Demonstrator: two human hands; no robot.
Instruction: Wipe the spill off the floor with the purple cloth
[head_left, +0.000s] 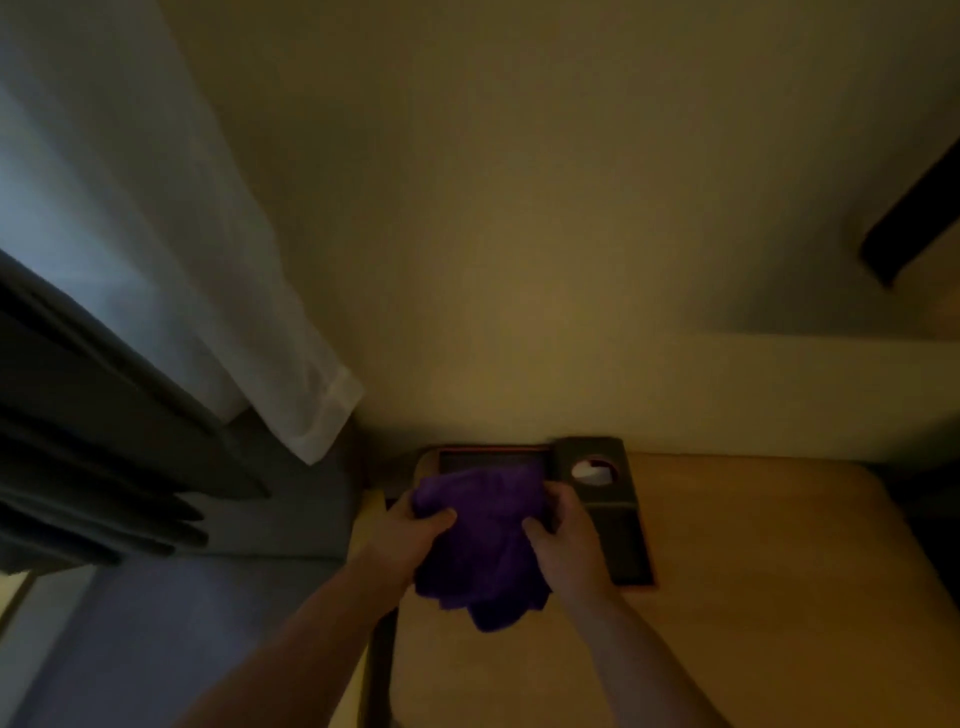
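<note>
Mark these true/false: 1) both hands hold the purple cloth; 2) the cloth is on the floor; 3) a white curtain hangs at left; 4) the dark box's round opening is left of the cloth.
1) True. The left hand and right hand each grip the purple cloth, one on each side.
2) False. It is held up over the wooden table, above a dark tray.
3) True. The white curtain hangs at left, beside a dark curtain.
4) False. The dark box and its round opening sit right of the cloth.
</note>
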